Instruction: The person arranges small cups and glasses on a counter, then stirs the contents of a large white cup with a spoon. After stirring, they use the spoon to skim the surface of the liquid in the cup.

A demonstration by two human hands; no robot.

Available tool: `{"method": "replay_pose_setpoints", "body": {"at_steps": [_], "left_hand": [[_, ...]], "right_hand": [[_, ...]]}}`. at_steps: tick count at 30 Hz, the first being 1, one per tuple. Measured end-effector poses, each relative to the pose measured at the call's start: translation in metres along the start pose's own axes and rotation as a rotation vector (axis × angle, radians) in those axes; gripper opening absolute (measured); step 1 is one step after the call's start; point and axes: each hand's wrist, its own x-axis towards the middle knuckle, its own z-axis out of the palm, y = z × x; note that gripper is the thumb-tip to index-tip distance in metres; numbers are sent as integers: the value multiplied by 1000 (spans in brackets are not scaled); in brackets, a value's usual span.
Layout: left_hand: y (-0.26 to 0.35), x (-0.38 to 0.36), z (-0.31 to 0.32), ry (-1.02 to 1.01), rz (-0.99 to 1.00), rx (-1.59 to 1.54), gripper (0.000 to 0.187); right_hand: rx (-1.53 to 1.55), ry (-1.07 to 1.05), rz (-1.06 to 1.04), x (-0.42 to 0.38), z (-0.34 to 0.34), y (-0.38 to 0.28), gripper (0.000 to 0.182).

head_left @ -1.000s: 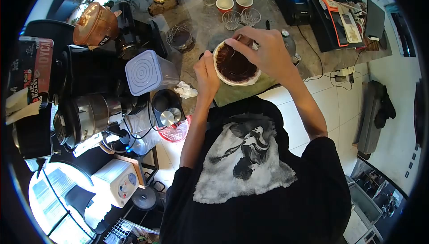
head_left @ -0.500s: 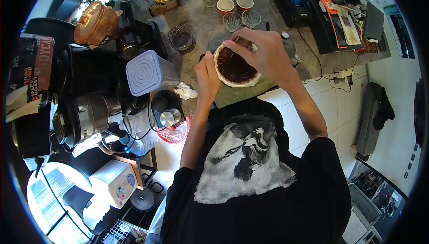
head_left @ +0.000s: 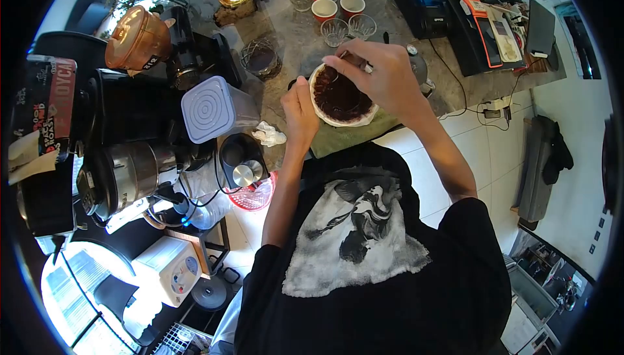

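Observation:
A white-rimmed coffee filter (head_left: 354,123) full of dark, wet coffee grounds (head_left: 339,98) stands at the near edge of the counter. At its left side my left hand (head_left: 300,113) is closed, thumb up, around what looks like a black handle, mostly covered by the fingers. Above the far right part of the filter, my right hand (head_left: 383,72) pinches a thin metal stirring tool whose lower end reaches into the grounds. The tool's exact kind is hidden by the fingers. A green cloth (head_left: 351,137) lies under the filter.
Beyond the filter stand two red-and-white cups (head_left: 324,10) and several glasses (head_left: 335,32). Left are a glass with dark liquid (head_left: 261,58), a lidded plastic container (head_left: 209,109), a crumpled tissue (head_left: 269,135) and a grinder (head_left: 130,176). A kettle-like metal vessel (head_left: 421,69) sits right.
My right hand has shifted slightly at the filter, with the thin tool still pinched. My left hand stays at the filter's side. The whole view has moved a little.

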Motion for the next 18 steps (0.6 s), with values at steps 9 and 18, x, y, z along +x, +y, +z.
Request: {"method": "replay_pose_setpoints", "body": {"at_steps": [9, 18], "left_hand": [[4, 1, 1, -2, 23, 15, 46], [0, -1, 1, -22, -6, -29, 46]], "right_hand": [[96, -20, 108, 4, -17, -14, 23], [71, -98, -30, 3, -17, 12, 20]]}}
